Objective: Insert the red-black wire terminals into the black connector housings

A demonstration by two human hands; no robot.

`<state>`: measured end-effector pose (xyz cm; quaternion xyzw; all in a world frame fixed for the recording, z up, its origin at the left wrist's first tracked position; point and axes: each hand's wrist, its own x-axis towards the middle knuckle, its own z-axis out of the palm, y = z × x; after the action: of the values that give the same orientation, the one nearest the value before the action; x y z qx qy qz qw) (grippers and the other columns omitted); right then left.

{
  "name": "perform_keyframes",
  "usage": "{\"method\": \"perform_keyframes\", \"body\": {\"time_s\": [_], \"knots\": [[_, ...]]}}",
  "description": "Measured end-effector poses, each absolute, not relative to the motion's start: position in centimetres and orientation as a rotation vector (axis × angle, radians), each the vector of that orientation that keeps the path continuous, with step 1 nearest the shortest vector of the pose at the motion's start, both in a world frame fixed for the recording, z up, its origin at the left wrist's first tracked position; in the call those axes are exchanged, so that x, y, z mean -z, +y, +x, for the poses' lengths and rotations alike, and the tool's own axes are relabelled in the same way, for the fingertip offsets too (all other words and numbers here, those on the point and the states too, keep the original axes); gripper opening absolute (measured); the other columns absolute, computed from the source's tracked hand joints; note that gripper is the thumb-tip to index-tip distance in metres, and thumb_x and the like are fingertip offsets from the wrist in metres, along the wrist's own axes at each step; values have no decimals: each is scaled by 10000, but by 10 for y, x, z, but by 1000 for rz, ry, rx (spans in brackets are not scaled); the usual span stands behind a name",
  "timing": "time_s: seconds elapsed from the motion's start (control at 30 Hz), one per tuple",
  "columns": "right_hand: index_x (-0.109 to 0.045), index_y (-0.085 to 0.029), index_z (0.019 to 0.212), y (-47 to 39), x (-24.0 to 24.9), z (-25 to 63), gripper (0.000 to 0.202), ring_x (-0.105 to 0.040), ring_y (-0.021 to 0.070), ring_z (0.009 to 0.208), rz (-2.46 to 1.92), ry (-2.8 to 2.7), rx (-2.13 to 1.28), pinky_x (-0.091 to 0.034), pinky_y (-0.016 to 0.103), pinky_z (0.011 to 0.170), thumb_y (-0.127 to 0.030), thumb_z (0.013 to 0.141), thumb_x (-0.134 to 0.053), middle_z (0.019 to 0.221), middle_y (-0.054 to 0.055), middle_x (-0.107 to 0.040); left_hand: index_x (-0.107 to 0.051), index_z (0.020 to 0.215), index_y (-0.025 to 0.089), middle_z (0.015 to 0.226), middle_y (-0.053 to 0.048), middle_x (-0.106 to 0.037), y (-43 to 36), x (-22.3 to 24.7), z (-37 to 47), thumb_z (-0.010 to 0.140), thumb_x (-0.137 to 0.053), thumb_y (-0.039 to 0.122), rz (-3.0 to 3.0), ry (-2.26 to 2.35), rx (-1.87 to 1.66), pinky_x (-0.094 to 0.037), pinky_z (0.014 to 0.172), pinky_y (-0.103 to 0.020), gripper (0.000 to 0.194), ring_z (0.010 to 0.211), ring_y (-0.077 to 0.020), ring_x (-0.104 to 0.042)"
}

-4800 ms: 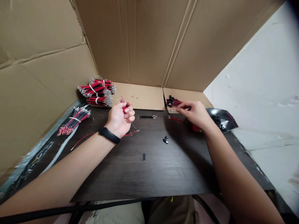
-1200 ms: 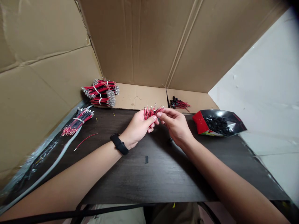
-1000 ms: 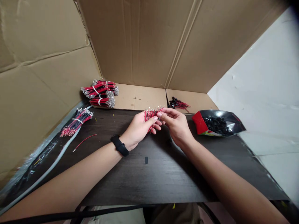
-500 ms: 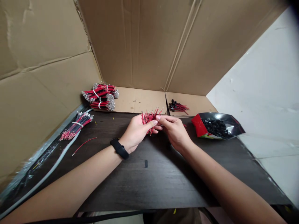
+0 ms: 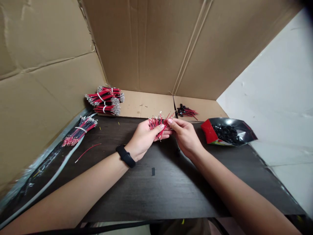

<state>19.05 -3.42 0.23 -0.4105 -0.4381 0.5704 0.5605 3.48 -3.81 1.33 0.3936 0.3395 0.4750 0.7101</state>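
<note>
In the middle of the head view, my left hand [image 5: 144,135] is closed around a loose bunch of short red and black wires [image 5: 156,124]. The thumb presses across the bunch, and metal terminals show at some wire tips. My right hand [image 5: 184,133] is at the bunch's right side, thumb and forefinger pinching a few red wires fanned out from it. How many wires are in the pinch cannot be made out. Beyond my right hand lies a small pile of red wires with black connectors [image 5: 187,111] on the cardboard.
An open box [image 5: 206,130] of small black parts stands at the right. Tied wire bundles [image 5: 105,101] are stacked at the back left, and another bundle [image 5: 80,131] lies nearer. A single red wire [image 5: 88,152] and a grey cable [image 5: 60,169] lie on the dark table. Cardboard walls [image 5: 151,45] surround the back.
My right hand has shifted slightly right, drawing the pinched red wires away from the bunch. The left-hand fingers now show more extended under the wires.
</note>
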Motion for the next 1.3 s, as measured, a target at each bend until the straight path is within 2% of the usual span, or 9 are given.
{"method": "perform_keyframes", "body": {"time_s": [0.27,0.53,0.7,0.8,0.87,1.0,1.13,1.2,1.3], "knots": [[-832,-223,861,-34,-1,191,228,-604,138,713,-1031,-1055,-1190,-468,288,662,-435,784,-866,794,6,-741,-728,1181,76,1063,-162,-792,-37,-9,33,968,-676,119,897,755,-1028,-645,815,-288,224,861,-167,-775],[-854,-228,898,-36,-2,187,233,-658,159,769,-1007,-1072,-1290,-544,320,754,-377,729,-913,876,34,-785,-744,1088,85,1034,-139,-786,-38,-8,34,922,-723,108,933,794,-1057,-629,691,-234,169,808,-160,-768],[-820,-224,812,-35,-3,190,202,-613,129,702,-1007,-1082,-1270,-509,289,684,-421,796,-862,779,4,-728,-722,1141,85,1036,-147,-784,-38,-10,35,988,-633,113,901,769,-1048,-637,747,-262,179,815,-158,-769],[-810,-224,827,-33,-15,200,214,-661,140,773,-995,-1048,-1261,-529,286,716,-433,808,-852,881,29,-765,-665,1024,94,956,-141,-774,-38,-14,34,1031,-541,113,805,818,-1039,-633,708,-270,126,787,-168,-767],[-805,-236,867,-30,-26,212,235,-698,161,811,-990,-1030,-1233,-556,312,752,-457,804,-854,922,38,-778,-595,918,127,812,-89,-727,-37,-17,31,1034,-512,109,704,866,-1027,-548,540,-188,143,639,-125,-705],[-828,-252,963,-21,-42,248,237,-694,193,743,-1148,-1309,-919,-563,381,748,-441,820,-837,833,35,-767,-522,788,157,564,70,-409,-33,-25,21,989,-502,81,592,880,-982,-186,345,-128,217,385,-31,-326],[-860,-263,865,-10,-38,286,98,-700,244,835,-1383,-1914,-409,-530,419,821,-286,855,-766,894,63,-787,-518,737,169,544,92,-286,-27,-33,13,948,-515,145,590,872,-968,-146,345,-153,212,389,-41,-206],[-869,-282,948,-6,-33,300,191,-710,253,882,-1395,-2161,-371,-525,414,838,-223,880,-700,955,64,-806,-506,714,179,539,96,-255,-25,-36,10,921,-533,162,595,874,-973,-142,346,-161,209,397,-47,-178],[-871,-288,924,-3,-27,311,224,-686,228,774,-1435,-2386,-378,-502,379,744,-173,859,-690,878,50,-803,-496,689,183,536,99,-223,-23,-37,8,908,-535,161,609,895,-972,-134,347,-170,224,407,-53,-151]]}}
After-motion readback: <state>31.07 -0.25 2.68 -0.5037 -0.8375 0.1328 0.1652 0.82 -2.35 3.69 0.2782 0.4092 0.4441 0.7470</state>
